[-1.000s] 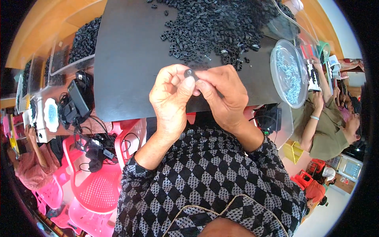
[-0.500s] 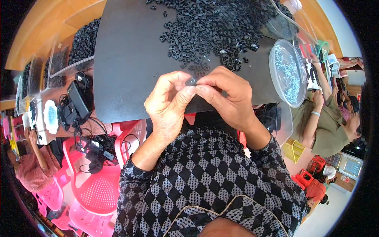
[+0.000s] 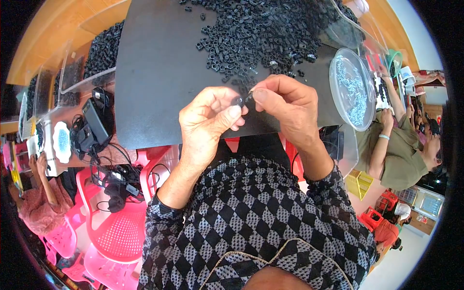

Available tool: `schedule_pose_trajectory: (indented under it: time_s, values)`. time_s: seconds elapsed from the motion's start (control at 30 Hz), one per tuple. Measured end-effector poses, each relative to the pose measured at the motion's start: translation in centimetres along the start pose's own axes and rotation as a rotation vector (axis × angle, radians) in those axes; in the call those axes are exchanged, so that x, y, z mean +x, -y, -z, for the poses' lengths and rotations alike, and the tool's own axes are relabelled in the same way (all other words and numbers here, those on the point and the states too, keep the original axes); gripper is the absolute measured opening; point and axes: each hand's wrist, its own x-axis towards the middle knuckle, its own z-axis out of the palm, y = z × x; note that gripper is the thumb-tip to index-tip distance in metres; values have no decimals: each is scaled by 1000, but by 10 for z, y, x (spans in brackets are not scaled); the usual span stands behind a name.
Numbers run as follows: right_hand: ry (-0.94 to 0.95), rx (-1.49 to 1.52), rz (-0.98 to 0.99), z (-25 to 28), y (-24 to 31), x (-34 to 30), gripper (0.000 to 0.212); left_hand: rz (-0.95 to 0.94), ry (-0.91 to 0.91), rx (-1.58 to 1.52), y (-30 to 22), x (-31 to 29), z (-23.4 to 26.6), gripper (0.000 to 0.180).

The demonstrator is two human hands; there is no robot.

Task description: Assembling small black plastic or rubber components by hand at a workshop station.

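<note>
Fingertip work: close handling of two small pieces, by the look of it, on the person's side of the heap of black plastic parts [image 3: 261, 38] on the worktop [image 3: 154, 87].
Left hand [image 3: 205, 118]: grip pinched shut on a round-ended black part [image 3: 238, 101].
Right hand [image 3: 290, 108]: thumb and forefinger nipped together on a dark sliver [image 3: 249, 96].
Pinched pair: the next move calls, I'd say, for steady, lined-up fingertips.
Round clear tub [image 3: 333, 89]: right of the heap, silvery-blue bits [image 3: 355, 94] inside.
Dark sliver: mostly finger-hidden; I can't tell whether it touches the black part.
Heap's far end: cut off.
</note>
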Motion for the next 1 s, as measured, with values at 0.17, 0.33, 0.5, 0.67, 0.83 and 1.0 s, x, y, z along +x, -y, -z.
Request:
schedule_pose_trajectory:
  time_s: [0.17,0.33,0.5,0.67,0.83,1.0]
  values:
    - [7,-7,12,-3,-2,0,10,-10,-4,11,-1,-3,-1,21]
    - [1,-68,56,-1,-7,3,13,-24,-40,74,-1,-2,-2,20]
    - [12,-193,67,-1,-9,4,12,38,8,103,-2,-3,0,22]
    - [27,-128,44,-3,-6,4,10,53,43,44,0,-3,3,22]
    - [28,-272,161,-4,-5,3,9,61,33,47,0,-4,3,21]
    - [2,-407,290,-5,-10,4,8,63,-21,131,-2,-6,-1,20]
